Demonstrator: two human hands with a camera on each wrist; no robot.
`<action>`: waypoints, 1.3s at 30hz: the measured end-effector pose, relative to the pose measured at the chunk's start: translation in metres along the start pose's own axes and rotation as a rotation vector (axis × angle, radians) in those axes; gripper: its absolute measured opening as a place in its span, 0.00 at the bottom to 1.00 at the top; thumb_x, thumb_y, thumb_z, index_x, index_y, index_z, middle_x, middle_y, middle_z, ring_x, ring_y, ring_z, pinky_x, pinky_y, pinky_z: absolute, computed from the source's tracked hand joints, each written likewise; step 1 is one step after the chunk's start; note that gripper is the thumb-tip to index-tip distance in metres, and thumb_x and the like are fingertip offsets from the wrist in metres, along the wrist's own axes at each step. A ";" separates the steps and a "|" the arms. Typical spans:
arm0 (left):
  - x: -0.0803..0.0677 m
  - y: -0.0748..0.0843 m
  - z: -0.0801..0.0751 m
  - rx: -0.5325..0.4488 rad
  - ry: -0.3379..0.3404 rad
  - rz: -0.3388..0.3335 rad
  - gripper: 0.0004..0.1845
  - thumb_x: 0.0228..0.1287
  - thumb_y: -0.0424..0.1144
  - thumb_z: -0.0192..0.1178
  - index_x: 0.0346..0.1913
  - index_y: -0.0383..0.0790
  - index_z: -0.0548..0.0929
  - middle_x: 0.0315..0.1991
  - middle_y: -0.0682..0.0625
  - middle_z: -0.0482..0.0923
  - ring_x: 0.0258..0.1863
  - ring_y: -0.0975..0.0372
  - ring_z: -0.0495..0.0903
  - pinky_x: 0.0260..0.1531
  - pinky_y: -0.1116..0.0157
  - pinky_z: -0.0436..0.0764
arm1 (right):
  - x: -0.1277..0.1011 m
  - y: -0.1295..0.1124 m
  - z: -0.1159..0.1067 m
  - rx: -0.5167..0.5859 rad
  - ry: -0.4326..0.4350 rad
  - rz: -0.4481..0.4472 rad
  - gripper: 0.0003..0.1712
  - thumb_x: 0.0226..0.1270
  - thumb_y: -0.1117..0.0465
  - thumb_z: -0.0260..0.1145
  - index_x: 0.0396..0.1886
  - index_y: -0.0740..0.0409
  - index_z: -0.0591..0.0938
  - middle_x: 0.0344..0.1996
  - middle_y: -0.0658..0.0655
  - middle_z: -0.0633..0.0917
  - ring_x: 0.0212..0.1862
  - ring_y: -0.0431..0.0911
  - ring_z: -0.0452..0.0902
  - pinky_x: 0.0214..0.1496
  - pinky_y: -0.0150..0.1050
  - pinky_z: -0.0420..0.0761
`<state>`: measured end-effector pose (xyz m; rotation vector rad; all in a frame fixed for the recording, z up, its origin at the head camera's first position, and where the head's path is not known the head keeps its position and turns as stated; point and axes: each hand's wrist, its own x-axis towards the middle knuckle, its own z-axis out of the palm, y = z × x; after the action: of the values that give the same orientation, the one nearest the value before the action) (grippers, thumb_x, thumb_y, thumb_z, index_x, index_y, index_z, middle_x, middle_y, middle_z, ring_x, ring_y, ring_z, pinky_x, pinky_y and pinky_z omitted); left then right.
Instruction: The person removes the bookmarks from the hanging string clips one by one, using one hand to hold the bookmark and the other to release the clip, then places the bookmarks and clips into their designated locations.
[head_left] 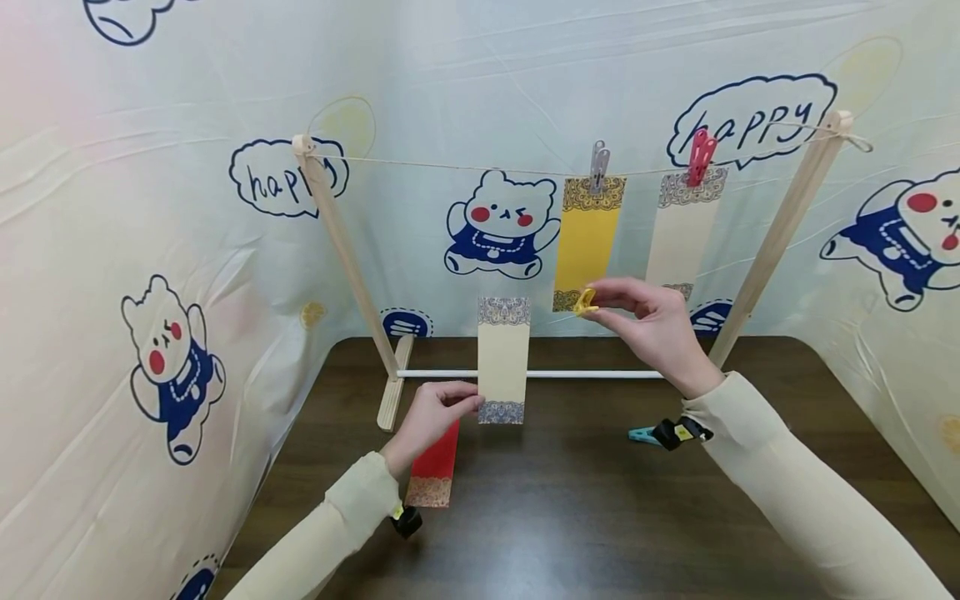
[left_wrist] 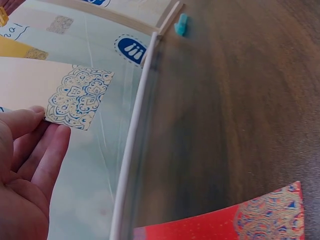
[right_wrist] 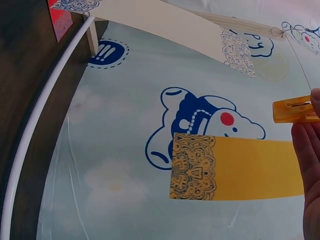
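Left hand pinches a flat cream card; right hand pinches a yellow plastic clip.

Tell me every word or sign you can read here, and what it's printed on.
"happy": in the left speech bubble on the backdrop sheet.
"happy": in the right speech bubble, partly behind the red peg.
"!!!": blue badge on the same sheet.
The paper strips carry only patterns.

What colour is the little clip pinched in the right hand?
Yellow: the small plastic clip in the right hand shows best in the right wrist view.
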<state>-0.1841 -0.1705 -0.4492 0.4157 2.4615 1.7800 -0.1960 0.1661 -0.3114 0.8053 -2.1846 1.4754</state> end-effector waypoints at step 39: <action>-0.030 -0.031 -0.003 0.035 -0.035 -0.073 0.10 0.68 0.34 0.70 0.49 0.34 0.91 0.42 0.42 0.90 0.38 0.48 0.90 0.45 0.56 0.89 | -0.049 0.031 -0.013 0.027 0.011 0.111 0.20 0.65 0.74 0.73 0.56 0.60 0.87 0.48 0.63 0.90 0.46 0.37 0.88 0.47 0.29 0.86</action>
<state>-0.1614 -0.1898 -0.4803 0.3513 2.4537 1.6897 -0.1788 0.1992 -0.3576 0.6934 -2.2385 1.5608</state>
